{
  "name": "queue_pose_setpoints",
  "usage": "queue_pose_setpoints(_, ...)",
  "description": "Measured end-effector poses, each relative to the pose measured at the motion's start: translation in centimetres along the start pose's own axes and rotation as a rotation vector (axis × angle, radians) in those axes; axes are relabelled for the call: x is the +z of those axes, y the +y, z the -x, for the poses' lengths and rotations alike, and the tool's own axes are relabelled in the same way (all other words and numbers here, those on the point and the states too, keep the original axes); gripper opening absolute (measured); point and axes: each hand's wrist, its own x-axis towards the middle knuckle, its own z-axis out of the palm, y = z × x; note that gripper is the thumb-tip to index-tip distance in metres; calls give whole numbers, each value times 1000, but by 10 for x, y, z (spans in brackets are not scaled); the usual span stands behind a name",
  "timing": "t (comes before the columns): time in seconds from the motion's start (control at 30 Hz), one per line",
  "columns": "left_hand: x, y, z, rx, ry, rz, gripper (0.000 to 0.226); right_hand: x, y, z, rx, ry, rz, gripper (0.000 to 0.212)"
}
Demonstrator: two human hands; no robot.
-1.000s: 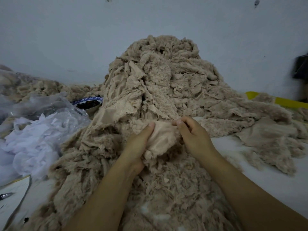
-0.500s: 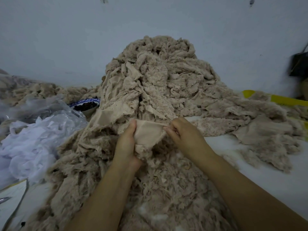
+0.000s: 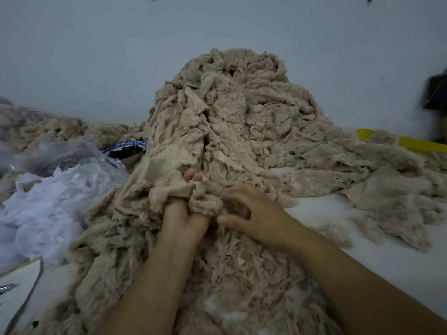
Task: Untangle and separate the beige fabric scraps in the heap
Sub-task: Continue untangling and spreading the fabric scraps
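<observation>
A tall heap of beige fabric scraps (image 3: 232,112) rises in the middle of the table against the wall and spreads toward me. My left hand (image 3: 181,218) is pushed into the heap's front, with a beige scrap (image 3: 203,199) draped over its fingers; only the fingertips show above the cloth. My right hand (image 3: 251,209) is right beside it, its fingers curled into the same bunched scrap. Both hands grip this crumpled piece low on the heap.
White fluffy scraps in clear plastic (image 3: 48,201) lie at the left. A blue-rimmed bowl (image 3: 125,151) with dark contents stands behind them. A yellow strip (image 3: 411,143) and a dark object (image 3: 435,93) sit at the right. Bare white table (image 3: 362,250) shows at the right.
The scrap was held stretched flat between both hands before; now it is bunched up, and both hands have moved closer together and deeper into the heap.
</observation>
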Motion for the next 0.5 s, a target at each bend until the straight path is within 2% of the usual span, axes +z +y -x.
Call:
queue_pose_setpoints(0.03, 1, -2, 1, -28, -30, 45, 10, 6, -1, -1, -37, -20, 55, 54)
queue_pose_setpoints(0.1, 3, -4, 3, -66, -83, 79, 10, 12, -2, -3, -129, 2, 100, 16)
queue_pose_setpoints(0.13, 3, -3, 4, -80, -102, 88, 10, 10, -1, -3, -141, 27, 80, 11)
queue_pose_setpoints(0.2, 3, 2, 5, -86, -114, 77, 11, 2, 1, 0, -82, 82, 21, 30)
queue_pose_setpoints(0.23, 2, 5, 4, -75, -101, 55, 14, -3, 4, 2, -48, 104, -1, 33)
queue_pose_setpoints(0.33, 2, 4, 5, -70, -69, 15, 28, -8, 13, 4, 24, 177, 58, 25)
queue_pose_setpoints(0.4, 4, 2, 9, -91, -104, 14, 21, -7, 16, 0, 96, 251, 118, 27)
queue_pose_setpoints(0.5, 2, 9, 11, -102, -150, 119, 17, -22, 27, -2, 371, 435, -39, 29)
